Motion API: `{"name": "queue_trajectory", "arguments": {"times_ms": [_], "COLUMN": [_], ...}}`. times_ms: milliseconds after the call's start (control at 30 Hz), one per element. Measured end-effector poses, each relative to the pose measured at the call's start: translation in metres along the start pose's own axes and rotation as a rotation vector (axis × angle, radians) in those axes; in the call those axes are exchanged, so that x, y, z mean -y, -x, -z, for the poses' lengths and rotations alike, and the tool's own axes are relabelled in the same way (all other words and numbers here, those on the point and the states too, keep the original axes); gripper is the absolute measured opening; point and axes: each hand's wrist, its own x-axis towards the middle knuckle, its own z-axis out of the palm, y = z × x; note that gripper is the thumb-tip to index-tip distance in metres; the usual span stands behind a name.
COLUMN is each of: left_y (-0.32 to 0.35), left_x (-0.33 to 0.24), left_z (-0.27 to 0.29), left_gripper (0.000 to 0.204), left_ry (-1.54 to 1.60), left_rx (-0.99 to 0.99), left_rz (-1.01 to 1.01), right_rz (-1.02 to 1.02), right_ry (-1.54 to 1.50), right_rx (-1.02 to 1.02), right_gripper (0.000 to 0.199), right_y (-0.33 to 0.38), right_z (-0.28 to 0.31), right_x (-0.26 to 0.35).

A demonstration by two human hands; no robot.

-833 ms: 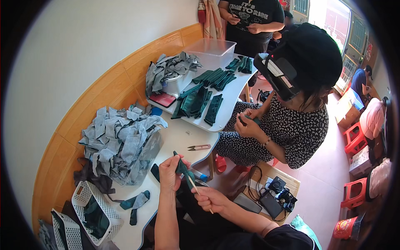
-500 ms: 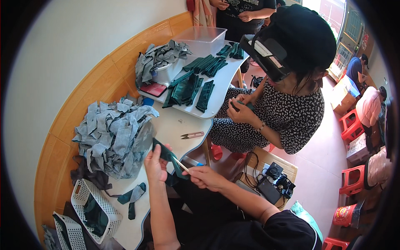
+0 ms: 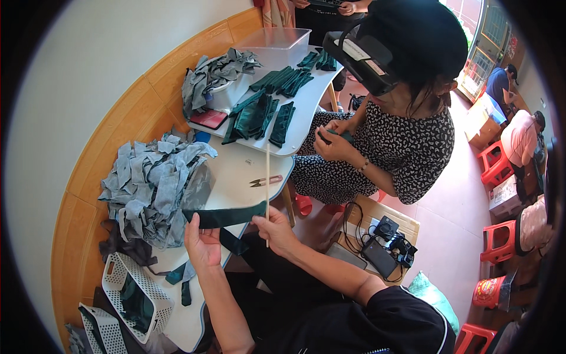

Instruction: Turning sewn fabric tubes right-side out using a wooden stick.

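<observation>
A dark green velvet strip (image 3: 229, 218) is stretched level between my hands, above the table edge. My left hand (image 3: 203, 248) pinches its left end between thumb and fingers. My right hand (image 3: 278, 233) is closed round a thin pale wooden stick (image 3: 267, 177) that stands upright; the strip's right end meets these fingertips. The stick looks clear of the fabric along its length. Under the strip, another dark green piece (image 3: 234, 242) hangs by the table edge. Thread snips (image 3: 266, 180) lie on the white table (image 3: 236, 171) beyond my hands.
A big heap of grey-backed fabric pieces (image 3: 156, 189) sits left of my hands, with white perforated baskets (image 3: 156, 295) nearer me. Across the table, a seated person (image 3: 407, 135) handles green fabric beside finished-looking strips (image 3: 282, 125). A cardboard box (image 3: 354, 221) with electronics stands at right.
The stick, earlier slanted against the folded strip, now stands upright in my right hand. The strip has been spread out flat, and my left hand has moved left and slightly nearer.
</observation>
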Motion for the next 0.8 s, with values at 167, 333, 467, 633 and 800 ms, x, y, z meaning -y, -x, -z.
{"name": "queue_trajectory", "arguments": {"times_ms": [167,333,467,633,800], "left_y": [0.011,0.016,0.015,0.009,-0.008], "left_x": [-0.001,0.007,0.007,0.016,0.03], "left_z": [0.021,0.029,0.037,0.035,0.013], "left_gripper": [0.011,0.002,0.001,0.007,0.024], "left_ry": [-0.067,-0.045,-0.129,-0.251,-0.442], "left_rx": [-0.031,-0.047,-0.087,-0.12,-0.077], "left_rz": [-0.034,-0.037,-0.082,-0.152,-0.22], "right_rz": [0.028,0.061,0.078,0.058,-0.057], "right_ry": [0.014,0.019,0.109,0.089,0.01], "right_rx": [0.027,-0.056,-0.119,-0.16,-0.27], "right_gripper": [0.013,0.013,0.012,0.011,0.011], "right_y": [0.003,0.005,0.001,-0.001,0.004], "right_z": [-0.002,0.0,0.007,0.015,0.031], "right_x": [0.01,0.004,0.007,0.007,0.0]}}
